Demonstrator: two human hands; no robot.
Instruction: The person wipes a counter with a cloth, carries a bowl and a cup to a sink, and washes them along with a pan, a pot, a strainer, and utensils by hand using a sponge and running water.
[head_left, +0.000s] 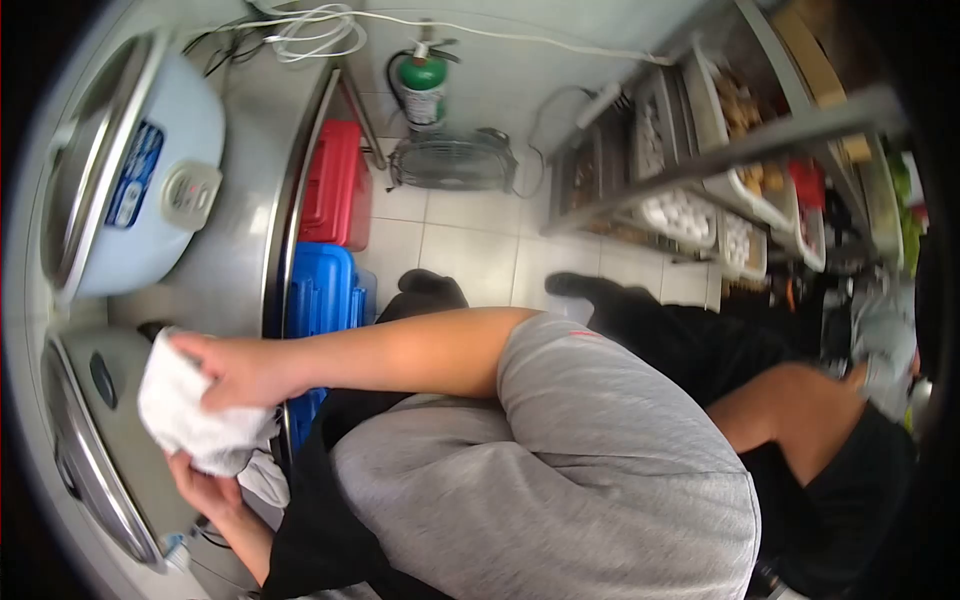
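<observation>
A crumpled white cloth [185,405] is bunched between my two hands, at the left of the head view. My right hand [245,375] grips it from above, thumb lying across it. From below, my left hand [205,488] holds its lower part, with a loose fold hanging beside the wrist. The cloth overlaps the front of a greyish rice cooker [120,420] with a shiny metal lid rim. Farther up stands a larger pale blue rice cooker [165,190] with a blue label and a small control panel.
Both cookers stand along a steel counter [250,170]. Beside it are a red bin [338,190] and a blue bin [322,290]. A green cylinder [423,85] and a fan [450,162] stand by the wall. Food trays [680,218] fill a rack; a bent bare limb [790,410] shows at right.
</observation>
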